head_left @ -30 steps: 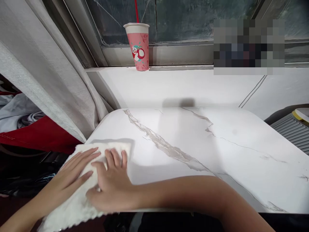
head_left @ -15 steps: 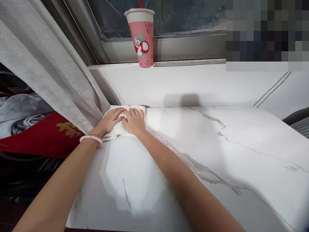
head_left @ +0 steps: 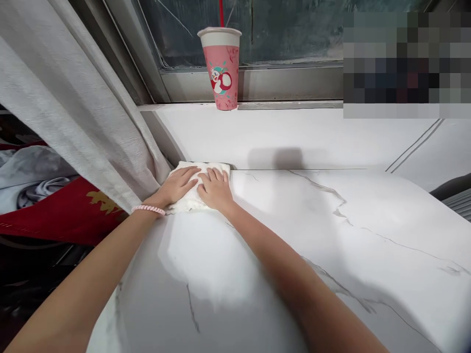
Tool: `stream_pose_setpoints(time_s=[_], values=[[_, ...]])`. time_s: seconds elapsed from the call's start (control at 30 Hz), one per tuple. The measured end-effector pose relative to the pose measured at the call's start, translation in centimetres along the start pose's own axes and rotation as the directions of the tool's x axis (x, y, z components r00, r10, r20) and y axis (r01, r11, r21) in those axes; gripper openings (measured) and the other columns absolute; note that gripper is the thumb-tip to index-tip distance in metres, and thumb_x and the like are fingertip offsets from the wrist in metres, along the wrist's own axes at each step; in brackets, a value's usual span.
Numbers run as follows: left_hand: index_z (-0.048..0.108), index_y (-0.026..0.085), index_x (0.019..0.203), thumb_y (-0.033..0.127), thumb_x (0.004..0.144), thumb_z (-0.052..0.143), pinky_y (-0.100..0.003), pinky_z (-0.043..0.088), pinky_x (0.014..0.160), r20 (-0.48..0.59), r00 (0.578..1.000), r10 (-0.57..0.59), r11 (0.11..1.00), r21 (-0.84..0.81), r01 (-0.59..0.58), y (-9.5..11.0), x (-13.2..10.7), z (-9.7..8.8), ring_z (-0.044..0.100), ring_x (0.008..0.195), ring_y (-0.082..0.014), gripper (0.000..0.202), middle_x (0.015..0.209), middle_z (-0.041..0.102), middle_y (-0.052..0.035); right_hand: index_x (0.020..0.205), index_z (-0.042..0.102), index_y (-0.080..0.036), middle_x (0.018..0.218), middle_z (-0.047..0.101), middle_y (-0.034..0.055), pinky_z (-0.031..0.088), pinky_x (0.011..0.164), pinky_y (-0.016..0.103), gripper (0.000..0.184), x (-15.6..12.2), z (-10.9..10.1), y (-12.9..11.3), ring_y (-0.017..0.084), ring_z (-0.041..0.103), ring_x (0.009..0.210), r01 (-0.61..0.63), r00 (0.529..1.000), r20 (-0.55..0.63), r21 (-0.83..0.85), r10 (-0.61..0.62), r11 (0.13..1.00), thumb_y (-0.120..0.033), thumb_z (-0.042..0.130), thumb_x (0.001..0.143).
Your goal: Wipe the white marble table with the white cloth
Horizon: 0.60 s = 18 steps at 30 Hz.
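Your left hand (head_left: 178,185) and right hand (head_left: 217,190) lay flat, side by side, on the white cloth (head_left: 186,203), with fingers extended and pressing down, grasping nothing. The cloth sat under both palms at the far-left corner of the marble table (head_left: 331,235), its edge showing past the fingertips at 12 o'clock. The curtain (head_left: 73,108) hung at 9 o'clock. The pink paper cup (head_left: 222,73) stood at 1 o'clock on the window ledge (head_left: 294,137).

Home room, marble-look table (head_left: 331,235) by curtained (head_left: 66,98) window, paper drink cup (head_left: 222,68) on sill
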<state>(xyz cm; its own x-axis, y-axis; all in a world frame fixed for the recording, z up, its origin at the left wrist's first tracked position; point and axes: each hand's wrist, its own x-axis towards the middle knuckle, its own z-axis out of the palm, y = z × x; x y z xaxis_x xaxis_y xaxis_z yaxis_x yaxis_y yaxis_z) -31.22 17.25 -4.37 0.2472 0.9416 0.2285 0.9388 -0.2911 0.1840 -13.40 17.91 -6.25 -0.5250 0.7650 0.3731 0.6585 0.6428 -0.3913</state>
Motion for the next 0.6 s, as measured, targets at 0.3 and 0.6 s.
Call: stream_pose_setpoints(time_s=[0.3,0.6], values=[[0.041,0.024,0.142,0.048,0.099,0.027,-0.048,0.026,0.115,-0.016,1.000,0.008,0.999,0.043,-0.007,4.4,-11.5,-1.5,0.040,0.135,-0.0251,0.051,0.145,0.047,-0.0087,0.134,0.051,-0.014,0.154,0.033,0.0177,0.008,0.119,0.052,0.041,-9.5,-2.8,-5.6,0.030,0.021,0.145,0.087,0.990,0.100,0.102,-0.097,0.991,-0.028,0.037,0.098],[0.018,0.029,0.154,0.034,0.099,0.033,-0.047,0.031,0.115,-0.059,0.997,0.039,0.976,0.216,-0.025,14.3,-23.3,-2.3,0.039,0.138,-0.0253,0.057,0.152,0.042,-0.0052,0.147,0.035,-0.013,0.161,0.016,0.0182,0.002,0.118,0.061,0.054,-21.2,-8.8,-7.7,0.034,0.001,0.149,0.246,0.904,0.263,0.327,-0.338,0.912,-0.034,0.038,0.098]])
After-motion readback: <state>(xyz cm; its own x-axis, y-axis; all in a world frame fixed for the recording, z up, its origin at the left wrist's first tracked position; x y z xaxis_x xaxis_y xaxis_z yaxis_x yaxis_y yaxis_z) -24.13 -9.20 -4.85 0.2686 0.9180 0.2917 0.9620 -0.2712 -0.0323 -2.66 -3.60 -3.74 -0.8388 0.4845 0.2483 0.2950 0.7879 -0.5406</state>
